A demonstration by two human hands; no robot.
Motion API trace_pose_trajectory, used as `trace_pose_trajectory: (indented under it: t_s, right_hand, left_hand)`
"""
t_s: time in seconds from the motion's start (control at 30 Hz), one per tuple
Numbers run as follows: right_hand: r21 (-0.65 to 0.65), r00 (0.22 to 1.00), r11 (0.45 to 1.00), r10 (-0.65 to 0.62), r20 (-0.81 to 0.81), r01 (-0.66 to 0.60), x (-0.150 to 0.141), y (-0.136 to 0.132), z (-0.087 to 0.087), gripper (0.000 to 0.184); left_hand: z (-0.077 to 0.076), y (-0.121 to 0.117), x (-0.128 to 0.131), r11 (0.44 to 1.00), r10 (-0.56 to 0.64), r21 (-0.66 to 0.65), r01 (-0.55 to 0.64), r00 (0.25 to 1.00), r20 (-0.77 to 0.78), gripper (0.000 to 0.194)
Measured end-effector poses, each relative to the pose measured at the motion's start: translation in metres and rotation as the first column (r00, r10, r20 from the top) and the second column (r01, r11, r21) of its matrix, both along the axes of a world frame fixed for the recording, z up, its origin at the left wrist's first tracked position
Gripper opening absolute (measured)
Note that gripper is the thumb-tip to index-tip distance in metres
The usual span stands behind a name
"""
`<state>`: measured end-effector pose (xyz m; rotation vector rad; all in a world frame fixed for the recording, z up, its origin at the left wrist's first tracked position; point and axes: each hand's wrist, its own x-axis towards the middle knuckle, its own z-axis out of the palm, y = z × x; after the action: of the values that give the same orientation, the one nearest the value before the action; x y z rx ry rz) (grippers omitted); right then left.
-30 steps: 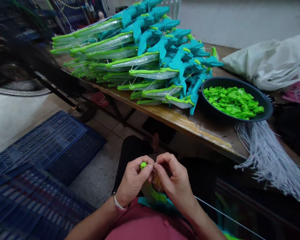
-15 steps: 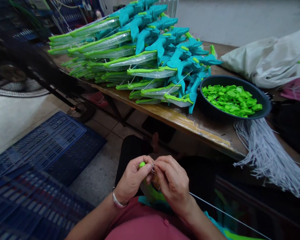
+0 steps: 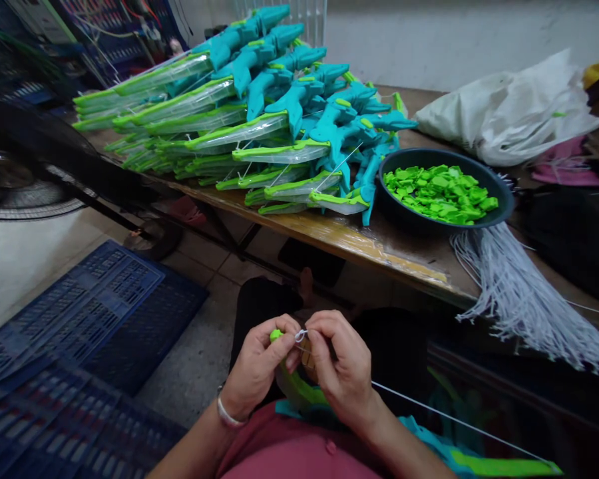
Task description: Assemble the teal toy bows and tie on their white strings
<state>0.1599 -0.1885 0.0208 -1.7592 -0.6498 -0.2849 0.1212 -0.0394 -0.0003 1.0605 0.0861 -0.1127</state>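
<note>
Across my lap lies a green and teal toy bow (image 3: 429,442), partly hidden behind my hands. My left hand (image 3: 259,362) is closed around the bow's green tip, pinching a small loop of white string (image 3: 300,336) beside it. The string's short end is pinched between the thumb and fingers of my right hand (image 3: 342,362), just to the right of the loop. From under my right hand the string runs taut to the bow's other tip at the lower right. A tan patch shows between my hands, too hidden to name.
Many teal and green toy bows (image 3: 284,136) are stacked on the wooden table (image 3: 374,249). Beside them stands a dark bowl (image 3: 502,199) of green plastic pieces. White strings (image 3: 534,299) hang over the table edge. A fan (image 3: 24,179) and blue plastic pallets (image 3: 80,286) are on the left.
My hands have drawn slightly apart, and the white string loop between them shows more clearly. The view has shifted a little to the right.
</note>
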Motion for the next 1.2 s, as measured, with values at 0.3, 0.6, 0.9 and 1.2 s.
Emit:
trace_pose_trajectory:
  t_s: [0.3, 0.6, 0.9, 1.2]
  right_hand:
    - [-0.052, 0.981, 0.980, 0.189, -0.036, -0.191, 0.007, -0.003, 0.004, 0.010]
    - [-0.217, 0.986, 0.962, 0.168, -0.001, -0.164, 0.017, -0.021, 0.015, 0.014]
    - [-0.296, 0.979, 0.937, 0.202, 0.020, -0.187, 0.020, -0.034, 0.021, 0.012]
    - [-0.359, 0.973, 0.910, 0.228, 0.021, -0.206, 0.020, -0.042, 0.031, 0.012]
  left_hand:
    - [0.003, 0.002, 0.002, 0.992, 0.008, 0.125, -0.013, 0.999, 0.035, 0.017]
    - [0.003, -0.001, 0.000, 0.996, 0.052, 0.078, -0.050, 0.998, -0.025, 0.026]
    - [0.007, -0.004, -0.001, 0.993, 0.076, 0.098, -0.073, 0.997, -0.022, 0.030]
    - [0.010, -0.007, -0.001, 0.995, 0.078, 0.068, -0.076, 0.997, -0.027, 0.025]
